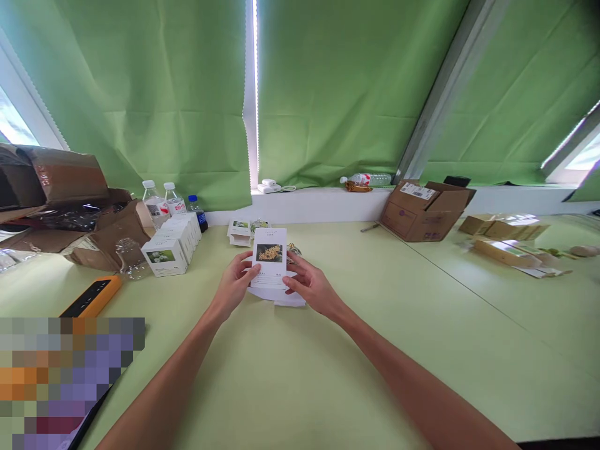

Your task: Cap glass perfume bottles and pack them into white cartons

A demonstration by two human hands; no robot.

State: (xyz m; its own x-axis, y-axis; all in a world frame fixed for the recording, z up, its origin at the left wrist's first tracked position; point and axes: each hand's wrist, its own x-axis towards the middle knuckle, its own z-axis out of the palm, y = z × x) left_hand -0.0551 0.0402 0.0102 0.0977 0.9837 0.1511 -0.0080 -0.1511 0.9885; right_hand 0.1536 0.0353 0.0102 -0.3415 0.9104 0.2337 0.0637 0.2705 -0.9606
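While both forearms are reaching in over the pale green table [300,381], the left hand [237,279] and the right hand [315,289] are grasping one white printed card [269,269] between them. Left thumb and fingers are gripping its left edge, right thumb and fingers its right edge, thumbs lying on the near face. The card is standing roughly upright over the middle of the table, showing a yellow flower photo with small print above and below. Might be a flat carton panel; can't tell. White paper flaps [289,297] are showing just below it; can't tell if they're joined on.

Behind the card, a small white box [240,235] is sitting to the left, beside a clear glass item [259,226] that the card is partly hiding. A gold-toned item [293,249] is peeking out by the right fingers, too covered to identify.

Farther left, a row of white boxes [164,261] is standing beside a clear jar [132,259], with two clear bottles [157,206] and a blue-capped bottle [199,217] rising behind. An open brown carton [110,240] is resting near that jar. Well to the right, another cardboard box [419,219] is sitting by the sill.
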